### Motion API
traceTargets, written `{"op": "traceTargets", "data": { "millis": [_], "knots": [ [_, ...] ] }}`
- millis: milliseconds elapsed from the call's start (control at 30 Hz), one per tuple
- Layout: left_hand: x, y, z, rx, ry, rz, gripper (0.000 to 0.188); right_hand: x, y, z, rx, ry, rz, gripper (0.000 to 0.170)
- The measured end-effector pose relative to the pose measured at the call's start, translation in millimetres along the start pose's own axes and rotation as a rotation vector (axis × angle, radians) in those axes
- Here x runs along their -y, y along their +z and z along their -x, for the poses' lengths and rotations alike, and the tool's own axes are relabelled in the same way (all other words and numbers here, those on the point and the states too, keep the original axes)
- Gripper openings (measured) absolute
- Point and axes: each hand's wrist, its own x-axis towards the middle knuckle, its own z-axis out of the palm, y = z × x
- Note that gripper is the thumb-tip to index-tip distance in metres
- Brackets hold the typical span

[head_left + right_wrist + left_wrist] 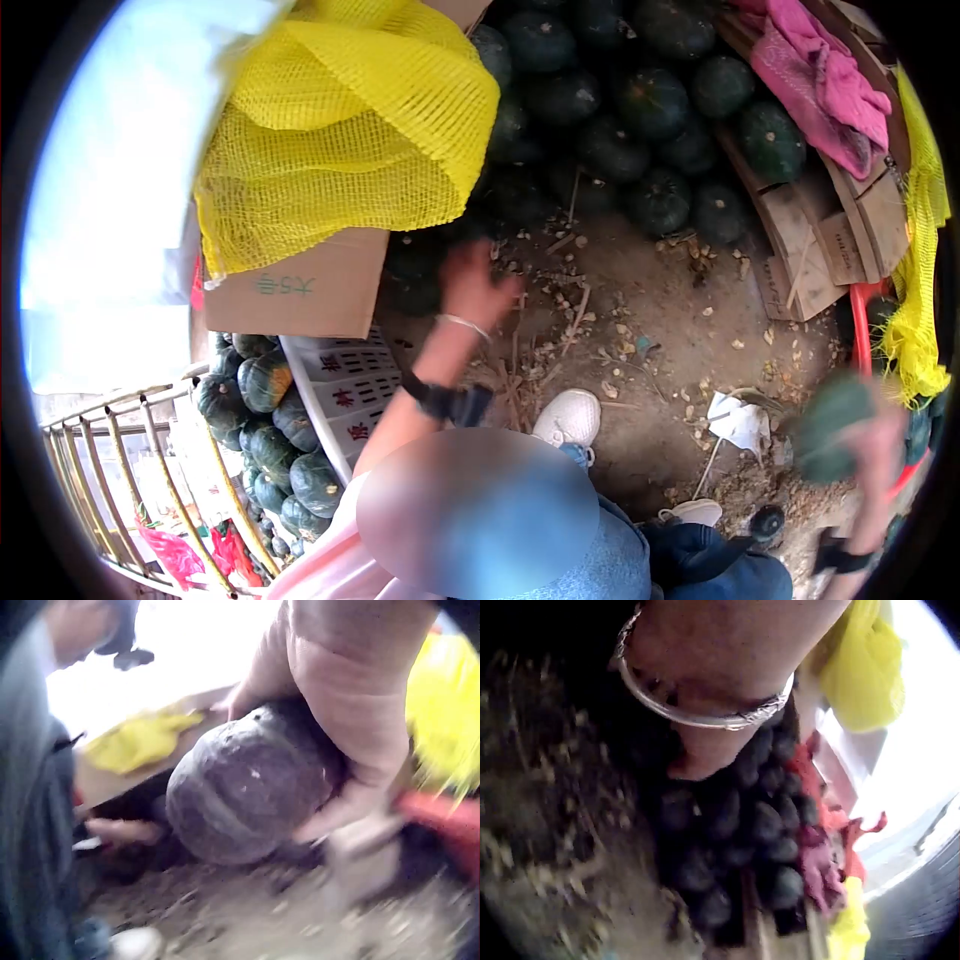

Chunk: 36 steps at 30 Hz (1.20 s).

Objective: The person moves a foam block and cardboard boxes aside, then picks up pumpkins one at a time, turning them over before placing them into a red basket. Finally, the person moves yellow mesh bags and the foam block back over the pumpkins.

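Observation:
The right hand (880, 440) grips a dark green pumpkin (832, 428) at the right side of the head view. In the right wrist view its thumb and fingers (322, 825) wrap the pumpkin (240, 787), which hangs above the dirt floor. The left hand (478, 285) reaches down beside the dark pumpkins (415, 270) near the cardboard box, blurred, with fingers spread apart. The left wrist view has the left hand (705, 750) over the pumpkin pile (724, 814), its fingertips hidden; no pumpkin shows in its grasp.
A yellow mesh bag (350, 120) lies over a cardboard box (300, 290) at the left, beside a white crate (345, 385) and more pumpkins (270, 430). A pink cloth (820, 85) hangs over stacked cardboard (800, 240). White paper (738, 422) lies on the littered dirt floor.

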Motion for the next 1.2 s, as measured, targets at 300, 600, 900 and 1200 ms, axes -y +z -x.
{"op": "traceTargets", "data": {
  "millis": [300, 600, 900, 1200],
  "knots": [
    [153, -13, -56, 0.091, -0.231, -0.02, 0.085, 0, -105, 48, -0.499, -0.349, -0.89, 0.057],
    [-107, -33, 36, 0.89, -0.088, 1.098, 0.046, 130, 169, -12, 0.666, -0.109, -1.392, 0.059],
    [149, 86, -104, 0.107, -0.149, -0.196, 0.112, 41, -22, -1, -0.015, -0.345, -0.386, 0.042],
    [123, 125, -86, 0.498, -0.604, 0.55, 0.075, 77, -52, 7, 0.098, -0.32, -1.075, 0.051]
  ]
}}
